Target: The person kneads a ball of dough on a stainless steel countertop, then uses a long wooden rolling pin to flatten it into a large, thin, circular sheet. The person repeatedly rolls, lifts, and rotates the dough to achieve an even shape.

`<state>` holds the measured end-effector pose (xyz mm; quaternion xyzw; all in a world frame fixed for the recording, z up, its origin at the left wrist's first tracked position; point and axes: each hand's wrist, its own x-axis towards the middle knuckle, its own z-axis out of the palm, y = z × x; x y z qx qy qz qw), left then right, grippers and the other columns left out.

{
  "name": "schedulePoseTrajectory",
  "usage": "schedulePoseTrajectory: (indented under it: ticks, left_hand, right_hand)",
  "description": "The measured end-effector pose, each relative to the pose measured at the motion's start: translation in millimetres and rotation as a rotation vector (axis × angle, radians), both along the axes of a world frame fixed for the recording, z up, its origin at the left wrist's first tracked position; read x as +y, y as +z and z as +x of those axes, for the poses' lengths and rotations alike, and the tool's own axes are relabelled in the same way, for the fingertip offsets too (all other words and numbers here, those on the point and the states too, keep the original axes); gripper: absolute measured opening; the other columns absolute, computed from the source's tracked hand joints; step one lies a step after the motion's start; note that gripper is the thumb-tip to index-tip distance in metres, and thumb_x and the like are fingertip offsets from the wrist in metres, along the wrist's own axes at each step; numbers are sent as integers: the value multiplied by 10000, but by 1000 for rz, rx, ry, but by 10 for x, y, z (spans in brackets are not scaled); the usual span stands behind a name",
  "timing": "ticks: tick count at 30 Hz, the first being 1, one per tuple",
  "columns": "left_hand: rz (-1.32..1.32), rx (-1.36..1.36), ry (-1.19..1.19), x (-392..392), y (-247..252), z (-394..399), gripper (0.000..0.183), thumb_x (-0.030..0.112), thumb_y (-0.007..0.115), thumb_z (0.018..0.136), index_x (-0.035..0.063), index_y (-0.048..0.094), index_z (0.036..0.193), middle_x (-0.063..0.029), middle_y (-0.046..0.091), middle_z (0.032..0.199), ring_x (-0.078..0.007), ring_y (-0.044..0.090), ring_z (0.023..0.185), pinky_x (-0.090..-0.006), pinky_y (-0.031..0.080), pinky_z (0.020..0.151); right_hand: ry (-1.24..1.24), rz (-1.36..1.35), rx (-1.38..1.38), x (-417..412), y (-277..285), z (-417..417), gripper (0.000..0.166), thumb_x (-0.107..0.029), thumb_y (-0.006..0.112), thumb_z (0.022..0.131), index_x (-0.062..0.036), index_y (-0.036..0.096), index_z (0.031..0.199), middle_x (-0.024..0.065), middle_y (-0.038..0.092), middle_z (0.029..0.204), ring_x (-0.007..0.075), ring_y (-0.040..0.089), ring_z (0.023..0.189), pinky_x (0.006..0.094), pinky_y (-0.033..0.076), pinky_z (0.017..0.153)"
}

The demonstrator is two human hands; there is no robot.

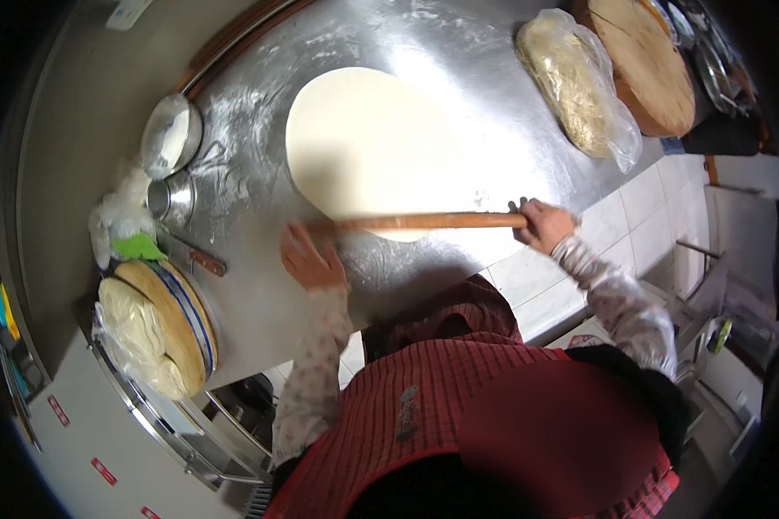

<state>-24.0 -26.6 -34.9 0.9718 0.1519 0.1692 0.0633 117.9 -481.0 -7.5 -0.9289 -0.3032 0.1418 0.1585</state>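
Note:
A large, pale, rounded sheet of dough (370, 143) lies flat on the steel worktop (253, 311). Across its near edge runs a long wooden rolling pin (422, 222), roughly level from left to right. My right hand (546, 226) is closed around the pin's right end, close to the worktop's front edge. At the left end is my left hand (315, 259), blurred, with its fingers spread; whether it grips the pin or only touches it is unclear. A little dough shows on the near side of the pin.
On the left are a metal bowl of white powder (175, 136), a smaller metal container (172, 198), a wooden-handled knife (208, 261) and bagged dough (139, 324) on a round wooden board (198, 324). Bagged noodles (571, 91) and a thick chopping block (649, 65) sit at the far right.

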Motion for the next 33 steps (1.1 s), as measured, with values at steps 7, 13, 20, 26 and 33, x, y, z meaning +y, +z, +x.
schedulePoseTrajectory:
  ticks: [7, 13, 20, 26, 33]
  left_hand:
    - [-437, 242, 316, 299, -257, 1407, 712, 362, 709, 927, -96, 475, 1420, -301, 602, 1314, -433, 608, 1180, -495, 493, 1016]
    - [-1501, 873, 247, 761, -184, 1633, 528, 432, 657, 980, -63, 605, 1154, -192, 700, 852, -327, 690, 710, -369, 555, 625]
    - [-1185, 299, -560, 783, -53, 2652, 410, 419, 583, 1000, 63, 654, 1190, -149, 681, 1131, -343, 640, 1039, -451, 515, 866]
    - [-51, 190, -995, 521, -37, 2430, 669, 418, 722, 820, 225, 591, 1448, -111, 523, 1524, -403, 447, 1403, -597, 294, 1187]
    - [-102, 165, -1043, 642, 241, 1655, 608, 307, 799, 783, 142, 640, 1346, -120, 617, 1295, -346, 542, 1237, -531, 365, 1107]
  right_hand:
    - [-412, 148, -37, 1522, 65, -282, 442, -472, 675, 953, -66, 694, 1124, 132, 683, 888, 316, 695, 733, 427, 589, 688]
    - [-276, 312, -288, 2477, 437, -150, 547, -386, 799, 834, -33, 640, 1220, 189, 617, 1256, 369, 574, 1195, 499, 445, 1063]
    - [-379, -199, 74, 2969, 519, 968, 435, -331, 643, 902, -85, 648, 1260, 159, 668, 1250, 334, 646, 1113, 487, 471, 961]
    - [-551, 103, -143, 3118, -195, 327, 723, -356, 633, 909, -23, 430, 1518, 191, 434, 1584, 355, 353, 1506, 599, 195, 1230]
    - [-416, 275, -446, 3285, -188, -316, 481, -175, 589, 890, -24, 581, 1347, 117, 613, 1230, 274, 596, 1136, 410, 466, 963]
